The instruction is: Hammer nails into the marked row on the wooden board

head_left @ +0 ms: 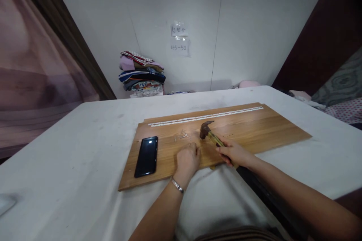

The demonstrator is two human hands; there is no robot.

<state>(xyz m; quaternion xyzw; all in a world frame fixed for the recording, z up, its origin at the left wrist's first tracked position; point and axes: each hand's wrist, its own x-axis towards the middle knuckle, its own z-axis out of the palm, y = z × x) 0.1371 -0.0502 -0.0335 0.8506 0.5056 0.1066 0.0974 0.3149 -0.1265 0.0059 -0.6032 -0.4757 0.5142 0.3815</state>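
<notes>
My right hand [232, 152] is wrapped round the handle of a claw hammer [204, 129]. The hammer's head is over the wooden board [271, 128], its claw turned toward the far side; whether the head touches the board I cannot tell. My left hand [188, 157] rests on the board near its front edge, fingers curled together. Whatever those fingers may pinch is hidden. Just beyond that hand lies a small loose group of nails [183, 134]. A row of small dark spots [228, 135] marks the wood beyond my right hand.
A black phone [146, 157] lies on the board's left part. Along the far edge runs a long white ruler-like strip [207, 117]. The board sits on a white-covered table [85, 150]. Folded cloths [142, 73] are stacked behind, and paper notes [180, 39] hang on the wall.
</notes>
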